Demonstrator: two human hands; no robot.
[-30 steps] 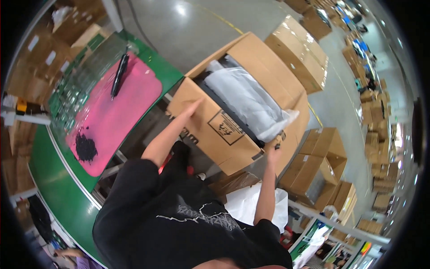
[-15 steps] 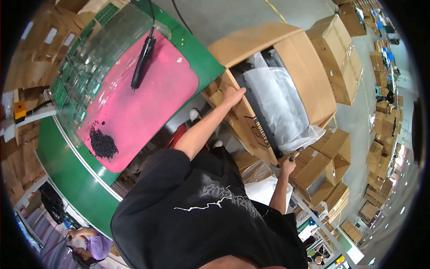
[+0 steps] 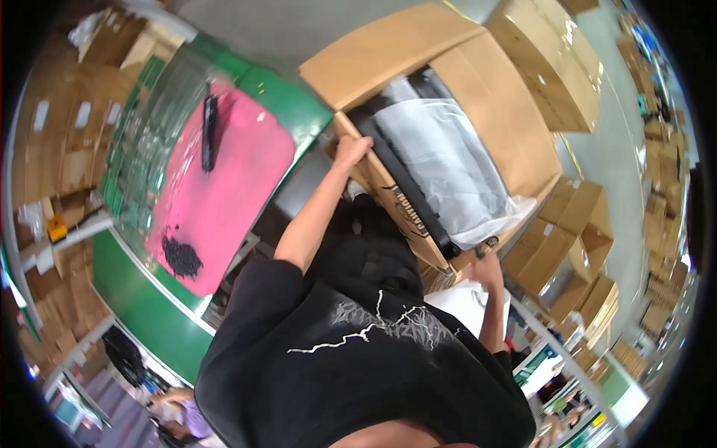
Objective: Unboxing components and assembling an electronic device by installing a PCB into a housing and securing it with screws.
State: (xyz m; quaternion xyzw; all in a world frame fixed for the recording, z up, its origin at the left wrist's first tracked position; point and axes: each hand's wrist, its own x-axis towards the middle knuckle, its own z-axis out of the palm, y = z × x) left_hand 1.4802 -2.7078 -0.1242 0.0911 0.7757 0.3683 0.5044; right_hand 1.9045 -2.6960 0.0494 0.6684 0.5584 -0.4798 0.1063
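Observation:
An open cardboard box [image 3: 403,210] stands tilted before me. Inside it lie black items, partly wrapped in a milky plastic sheet [image 3: 441,149]. My left hand [image 3: 352,149] is closed over the near left edge of the box, thumb and fingers around the cardboard. At the near right corner, my right hand [image 3: 485,270] is curled around a small thing with a dark and brassy end [image 3: 490,244]; its kind is not plain. That end sits close to the plastic sheet and the box rim.
To the left, a green table [image 3: 149,317] holds a pink mat [image 3: 235,179] with a black electric screwdriver [image 3: 210,131] and a pile of small black pieces [image 3: 181,257]. More cartons [image 3: 553,63] stand on the right. Another person [image 3: 196,418] works at lower left.
The view has shifted, so table and box both sit differently in it. My left hand still grips the box edge; my right hand stays at the corner, slightly blurred.

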